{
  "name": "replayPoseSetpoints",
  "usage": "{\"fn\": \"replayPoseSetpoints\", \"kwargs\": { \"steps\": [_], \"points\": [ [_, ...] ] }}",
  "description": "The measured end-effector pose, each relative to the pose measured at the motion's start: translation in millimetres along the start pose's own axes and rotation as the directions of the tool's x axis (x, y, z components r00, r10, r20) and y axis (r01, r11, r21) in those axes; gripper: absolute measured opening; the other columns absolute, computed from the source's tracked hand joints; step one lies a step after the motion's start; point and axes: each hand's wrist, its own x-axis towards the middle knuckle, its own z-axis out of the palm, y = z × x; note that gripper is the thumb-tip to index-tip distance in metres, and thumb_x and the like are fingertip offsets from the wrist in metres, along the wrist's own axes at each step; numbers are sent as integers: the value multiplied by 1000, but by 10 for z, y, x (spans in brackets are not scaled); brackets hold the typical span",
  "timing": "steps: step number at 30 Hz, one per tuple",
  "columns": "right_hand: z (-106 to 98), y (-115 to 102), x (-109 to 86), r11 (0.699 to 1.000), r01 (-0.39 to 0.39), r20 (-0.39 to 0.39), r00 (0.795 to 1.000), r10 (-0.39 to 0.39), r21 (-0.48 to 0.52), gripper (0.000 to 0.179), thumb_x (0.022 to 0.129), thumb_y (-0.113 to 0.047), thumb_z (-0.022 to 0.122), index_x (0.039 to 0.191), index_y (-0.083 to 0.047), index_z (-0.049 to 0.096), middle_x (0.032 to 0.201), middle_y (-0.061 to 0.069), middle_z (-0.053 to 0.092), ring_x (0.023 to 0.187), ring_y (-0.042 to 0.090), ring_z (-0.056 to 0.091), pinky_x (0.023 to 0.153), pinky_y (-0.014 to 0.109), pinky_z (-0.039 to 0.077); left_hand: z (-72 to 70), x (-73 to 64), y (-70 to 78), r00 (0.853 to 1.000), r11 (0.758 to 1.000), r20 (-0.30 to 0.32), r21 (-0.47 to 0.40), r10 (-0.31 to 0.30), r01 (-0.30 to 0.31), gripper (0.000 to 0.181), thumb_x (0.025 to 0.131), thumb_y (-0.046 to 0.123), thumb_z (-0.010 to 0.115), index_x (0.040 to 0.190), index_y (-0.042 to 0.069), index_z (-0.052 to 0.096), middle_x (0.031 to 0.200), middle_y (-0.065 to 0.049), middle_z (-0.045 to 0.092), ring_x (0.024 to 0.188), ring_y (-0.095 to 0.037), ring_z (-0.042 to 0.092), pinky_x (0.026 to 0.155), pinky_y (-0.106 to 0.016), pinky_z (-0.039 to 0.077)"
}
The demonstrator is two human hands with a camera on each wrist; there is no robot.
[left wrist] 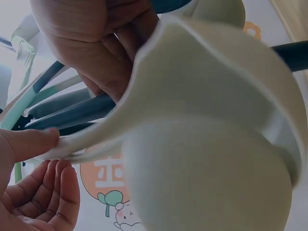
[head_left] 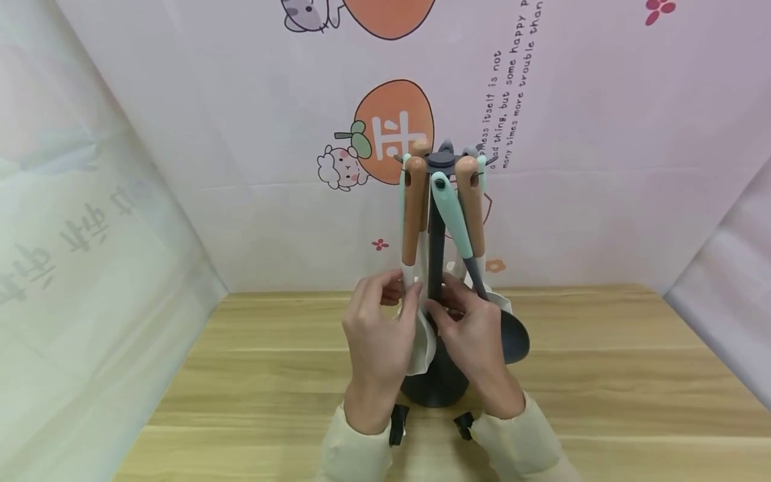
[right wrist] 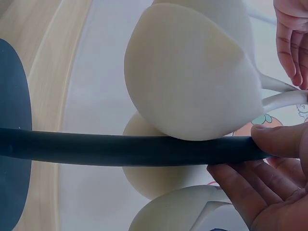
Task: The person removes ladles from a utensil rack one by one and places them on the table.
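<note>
A dark utensil stand [head_left: 435, 391] stands upright on the table, its pole [right wrist: 120, 150] rising from a round base. My left hand [head_left: 381, 328] pinches the white neck of a wooden-handled ladle [head_left: 413, 221] between thumb and fingers. That ladle hangs from the rack top, and its cream bowl [left wrist: 207, 173] fills much of the left wrist view. My right hand [head_left: 472, 328] grips the stand's pole, thumb on one side and fingers on the other. Close beside the right hand hangs a dark ladle [head_left: 515, 337] with a mint handle.
More utensils with wooden and mint handles hang round the rack top [head_left: 442, 161], including another wooden handle [head_left: 470, 201] at the right. Behind stands a printed cloth backdrop [head_left: 289, 221]. The wood-grain table [head_left: 271, 375] stretches to both sides. Black wrist straps [head_left: 398, 425] sit at the cuffs.
</note>
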Motion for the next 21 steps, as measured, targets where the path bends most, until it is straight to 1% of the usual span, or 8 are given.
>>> {"fn": "replayPoseSetpoints", "kwargs": {
  "steps": [5,10,14,18,21],
  "points": [
    [-7,-13,2,1000,-2,9,1000,2,-12,39,88,-1,83,126,-3,74,107,19,81,94,32,81,77,45,67,12,1,0,1000,1000,-3,-4,-21,20,15,89,2,82,99,-3,73,87,-12,73,75,-20,72,67,-25,65],
    [-7,-7,10,1000,0,11,1000,0,-23,38,88,-2,83,125,-3,74,107,19,81,94,32,81,76,46,67,-6,9,-22,999,1000,-19,1,-28,28,12,86,0,80,95,-3,73,83,-12,71,71,-19,70,64,-26,64],
    [-8,-2,15,1000,-4,16,1000,4,-21,39,88,-2,83,125,-3,74,107,19,81,94,32,81,76,46,67,-44,29,-28,999,999,-30,22,-37,38,12,85,-1,79,95,-2,73,82,-11,71,70,-18,71,62,-26,63],
    [-11,-3,17,1000,-10,21,1000,11,-15,39,88,-2,83,126,-3,73,108,19,80,94,32,81,77,46,67,-92,40,-6,998,996,-19,50,-66,67,13,85,2,79,97,0,74,84,-10,73,71,-18,73,57,-23,62],
    [-11,-4,21,1000,-11,21,1000,11,-10,38,88,-2,83,125,-3,74,108,19,81,94,32,81,77,46,67,-120,39,24,996,994,3,62,-85,85,13,87,4,79,99,0,74,85,-10,74,74,-18,74,55,-22,60]
  ]
}}
